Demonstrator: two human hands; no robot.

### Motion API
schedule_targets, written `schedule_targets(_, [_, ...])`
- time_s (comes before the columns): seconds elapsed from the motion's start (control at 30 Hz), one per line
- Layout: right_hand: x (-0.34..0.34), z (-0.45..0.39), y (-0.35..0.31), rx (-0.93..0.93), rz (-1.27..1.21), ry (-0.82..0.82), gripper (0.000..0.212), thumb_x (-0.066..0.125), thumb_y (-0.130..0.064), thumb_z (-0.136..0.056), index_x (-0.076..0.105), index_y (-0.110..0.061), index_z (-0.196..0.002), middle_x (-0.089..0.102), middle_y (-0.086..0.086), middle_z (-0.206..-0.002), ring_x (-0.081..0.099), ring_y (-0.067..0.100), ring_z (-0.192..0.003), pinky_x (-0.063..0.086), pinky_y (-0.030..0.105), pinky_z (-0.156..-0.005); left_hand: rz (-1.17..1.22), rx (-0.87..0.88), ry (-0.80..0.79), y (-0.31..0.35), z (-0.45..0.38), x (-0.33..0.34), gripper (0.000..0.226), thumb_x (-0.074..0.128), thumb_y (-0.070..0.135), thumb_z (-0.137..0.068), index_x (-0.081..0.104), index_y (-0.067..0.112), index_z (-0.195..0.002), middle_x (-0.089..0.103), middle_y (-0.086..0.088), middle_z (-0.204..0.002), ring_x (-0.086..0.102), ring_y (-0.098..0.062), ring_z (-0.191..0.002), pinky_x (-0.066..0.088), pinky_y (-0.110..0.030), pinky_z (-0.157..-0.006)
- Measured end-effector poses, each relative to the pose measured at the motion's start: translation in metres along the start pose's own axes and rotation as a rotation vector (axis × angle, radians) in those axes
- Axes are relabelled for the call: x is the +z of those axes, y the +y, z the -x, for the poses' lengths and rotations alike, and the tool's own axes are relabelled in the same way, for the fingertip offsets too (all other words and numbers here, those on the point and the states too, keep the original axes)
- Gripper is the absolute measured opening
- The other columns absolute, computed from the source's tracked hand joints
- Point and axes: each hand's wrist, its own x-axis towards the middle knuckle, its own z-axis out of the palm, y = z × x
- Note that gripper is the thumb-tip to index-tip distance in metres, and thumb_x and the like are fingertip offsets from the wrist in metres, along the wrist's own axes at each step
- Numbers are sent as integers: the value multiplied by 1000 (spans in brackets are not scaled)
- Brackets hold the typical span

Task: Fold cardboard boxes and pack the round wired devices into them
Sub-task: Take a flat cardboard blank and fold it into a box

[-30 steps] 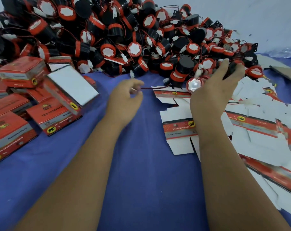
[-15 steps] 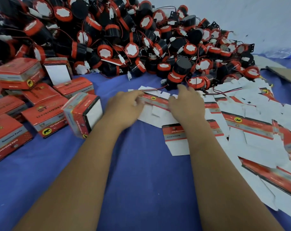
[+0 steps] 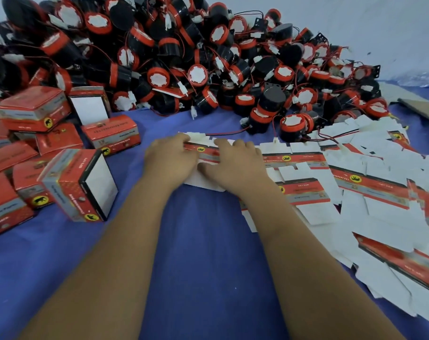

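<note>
Far left: folded boxes in a loose heap on the blue cloth, red w/ grey bands and yellow round logos. One box sits nearest me, tilted, white end panel facing right. Another lies flat just behind it, and one w/ its white flap up leans against the pile at the back.

Behind everything, across the top: big pile of round wired devices, black bodies w/ red rims and white faces, thin red/black wires and white plugs tangled through.

Center: my left hand and right hand are both on one flat box blank, white w/ a red printed strip. Left fingers curl over its left end and grip it; right fingers are bent over the strip, thumb underneath at the white part, so also gripping. Blank lies on the cloth, right hand almost touching the left.

Just behind my right hand, one device sits at the pile's front edge, red/black wire running left toward the blank.

Right: spread of unfolded blanks overlapping each other, running from beside my right hand to the near right corner. A brown cardboard sheet at far right, partly cut off.
</note>
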Motion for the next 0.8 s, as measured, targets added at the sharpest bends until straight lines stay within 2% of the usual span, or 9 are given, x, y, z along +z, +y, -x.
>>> schedule_targets(0.1, [-2, -2, -3, -5, -211, 16, 63, 61, -44, -85, 43, -22, -141, 56, 10, -131, 46, 31, -124, 36, 40, -105, 74, -48, 37, 3, -2, -1, 36, 53, 27, -91, 58, 28, -126, 64, -4, -123, 56, -29, -114, 46, -43, -96])
schedule_targets(0.17, [-9, -2, -1, 50, -560, 42, 65, 68, -31, -84, 40, -21, -142, 58, 4, -127, 54, 20, -114, 45, 33, -95, 365, -162, 114, -3, -5, -6, 27, 55, 25, -91, 57, 30, -117, 62, 0, -120, 59, -22, -102, 50, -39, -87])
schedule_targets(0.27, [-18, 0, -3, 198, -1141, 100, 76, 69, -9, -86, 29, -16, -151, 55, 1, -128, 57, 4, -94, 51, 17, -73, 706, -195, 254, -5, -7, -10, 34, 60, 15, -92, 56, 25, -125, 56, 0, -124, 58, -5, -91, 51, -21, -71])
schedule_targets(0.37, [-23, 2, -9, 189, -1487, 129, 44, 60, 8, -88, 56, -6, -129, 66, 7, -114, 66, 22, -100, 58, 31, -80, 896, -35, 392, 6, -2, -18, 45, 64, 11, -92, 49, 25, -132, 53, 5, -127, 56, 6, -96, 49, -10, -77])
schedule_targets(0.43, [-27, 4, -18, 60, -1570, 235, 29, 56, 12, -89, 68, -10, -104, 71, 7, -101, 67, 24, -99, 56, 42, -91, 836, 116, 452, 16, 6, -20, 54, 69, 13, -90, 42, 26, -135, 51, 4, -133, 53, 5, -112, 48, -17, -93])
schedule_targets(0.57, [-37, 7, -30, -127, -1555, 502, 36, 49, 11, -93, 64, -17, -109, 70, 0, -103, 65, 11, -99, 52, 30, -97, 631, 279, 433, 27, 16, -14, 78, 73, 27, -90, 27, 14, -152, 32, -4, -156, 31, -16, -144, 29, -35, -119])
schedule_targets(0.63, [-37, 12, -33, -183, -1491, 430, 39, 44, 14, -92, 64, -8, -117, 68, 7, -116, 62, 14, -109, 49, 27, -100, 892, 324, 182, 33, 21, -13, 84, 70, 27, -90, 17, 21, -156, 30, 0, -159, 32, -13, -145, 36, -34, -116])
schedule_targets(0.7, [-34, 16, -34, -186, -1461, 276, 41, 42, 16, -90, 64, 0, -120, 63, 14, -127, 61, 23, -114, 52, 31, -96, 1181, 264, -11, 37, 22, -10, 80, 67, 25, -90, 20, 24, -155, 44, -3, -150, 49, -16, -135, 49, -31, -102])
schedule_targets(0.8, [-32, 20, -38, -130, -1479, 144, 42, 40, 18, -84, 68, 1, -110, 65, 19, -122, 61, 24, -104, 52, 47, -90, 1270, 146, -24, 36, 18, -12, 61, 56, 33, -92, 38, 18, -149, 60, -5, -130, 65, -14, -108, 54, -29, -82])
